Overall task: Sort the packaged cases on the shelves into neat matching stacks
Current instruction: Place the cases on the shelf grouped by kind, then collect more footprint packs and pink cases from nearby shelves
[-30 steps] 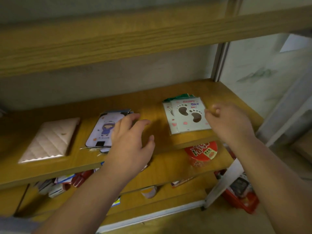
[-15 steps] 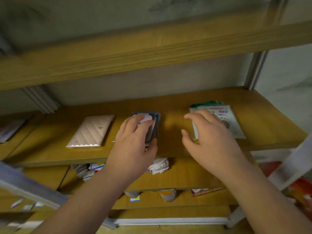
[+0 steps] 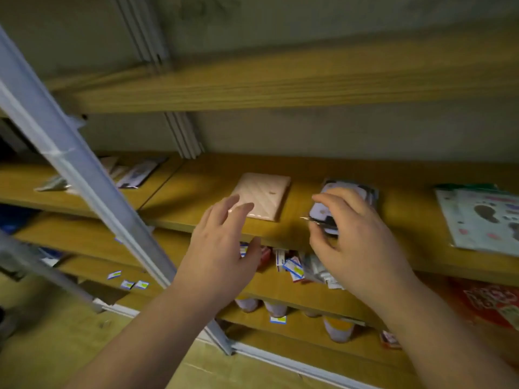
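Wooden shelf [image 3: 309,169]: right hand [image 3: 356,234] grips illustrated case [image 3: 331,217], writing unreadable.

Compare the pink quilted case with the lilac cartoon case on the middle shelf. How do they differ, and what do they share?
The pink quilted case is plain pink with diagonal stitching; the lilac cartoon case carries a printed picture. The pink one lies free, with the left hand open just in front of it; the right hand grips the lilac one. Both lie on the same wooden shelf.

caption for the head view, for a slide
Right hand grips the purple cartoon case; open left hand reaches toward the pink quilted case.
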The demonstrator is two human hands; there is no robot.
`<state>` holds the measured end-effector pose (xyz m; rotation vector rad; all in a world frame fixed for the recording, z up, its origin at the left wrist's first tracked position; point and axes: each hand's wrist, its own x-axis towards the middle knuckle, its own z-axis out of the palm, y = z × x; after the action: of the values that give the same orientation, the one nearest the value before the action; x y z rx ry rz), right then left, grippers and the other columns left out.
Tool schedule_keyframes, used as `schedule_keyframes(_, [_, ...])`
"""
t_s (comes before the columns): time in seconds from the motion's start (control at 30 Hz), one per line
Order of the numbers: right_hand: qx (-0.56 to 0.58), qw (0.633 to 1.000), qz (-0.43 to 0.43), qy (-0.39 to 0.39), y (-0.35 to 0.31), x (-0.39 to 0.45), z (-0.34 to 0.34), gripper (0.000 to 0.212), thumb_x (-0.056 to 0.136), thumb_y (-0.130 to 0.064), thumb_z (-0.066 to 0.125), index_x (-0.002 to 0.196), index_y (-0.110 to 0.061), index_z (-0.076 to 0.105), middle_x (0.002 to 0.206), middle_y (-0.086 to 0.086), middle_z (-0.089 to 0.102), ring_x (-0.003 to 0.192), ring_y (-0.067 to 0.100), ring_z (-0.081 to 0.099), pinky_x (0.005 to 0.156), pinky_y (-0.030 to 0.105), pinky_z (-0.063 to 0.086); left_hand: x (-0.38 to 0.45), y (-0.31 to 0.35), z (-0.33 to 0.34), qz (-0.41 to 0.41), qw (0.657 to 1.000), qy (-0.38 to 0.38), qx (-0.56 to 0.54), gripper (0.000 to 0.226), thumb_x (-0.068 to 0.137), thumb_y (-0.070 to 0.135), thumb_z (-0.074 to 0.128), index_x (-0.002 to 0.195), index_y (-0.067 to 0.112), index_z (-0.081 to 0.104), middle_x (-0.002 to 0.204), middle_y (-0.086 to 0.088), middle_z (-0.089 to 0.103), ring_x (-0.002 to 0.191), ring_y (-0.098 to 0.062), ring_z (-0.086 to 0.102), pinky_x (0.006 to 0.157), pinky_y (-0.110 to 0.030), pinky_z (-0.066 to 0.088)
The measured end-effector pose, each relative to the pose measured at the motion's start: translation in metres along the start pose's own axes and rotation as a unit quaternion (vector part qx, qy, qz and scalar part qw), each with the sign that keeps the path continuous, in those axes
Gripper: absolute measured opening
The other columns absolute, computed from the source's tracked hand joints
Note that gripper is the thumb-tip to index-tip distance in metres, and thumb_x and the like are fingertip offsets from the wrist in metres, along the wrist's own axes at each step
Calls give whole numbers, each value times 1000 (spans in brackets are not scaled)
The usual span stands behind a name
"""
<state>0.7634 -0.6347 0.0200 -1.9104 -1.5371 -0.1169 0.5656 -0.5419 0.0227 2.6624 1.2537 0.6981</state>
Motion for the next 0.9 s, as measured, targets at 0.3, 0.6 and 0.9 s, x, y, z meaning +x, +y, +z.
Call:
schedule_keyframes(0.3, [14, 998, -45, -33, -150, 7, 89, 41, 91, -38, 57, 130, -26, 55, 128, -10, 51, 118, 9, 47, 92, 23, 39, -68, -153, -76, -66, 997, 38, -20, 56, 94, 38, 61, 146, 20, 50, 153, 2, 44, 141, -12, 33, 112, -23, 27])
schedule_keyframes(0.6, [48, 993, -94, -58, -305, 21, 186, 42, 91, -41, 56, 131, -30, 53, 125, -16, 47, 115, 4, 47, 91, 26, 43, -129, -315, -153, -129, 988, 74, -32, 60, 93, 46, 54, 148, 24, 46, 152, 7, 42, 140, -12, 38, 112, -33, 38])
schedule_keyframes(0.9, [43, 987, -124, -96, -383, 52, 249, 40, 93, -39, 53, 132, -28, 55, 127, -14, 50, 119, 3, 44, 96, 24, 39, -119, -411, -167, -155, 984, 70, -54, 58, 95, 44, 57, 149, 31, 41, 153, 13, 38, 142, -5, 29, 105, -21, 27])
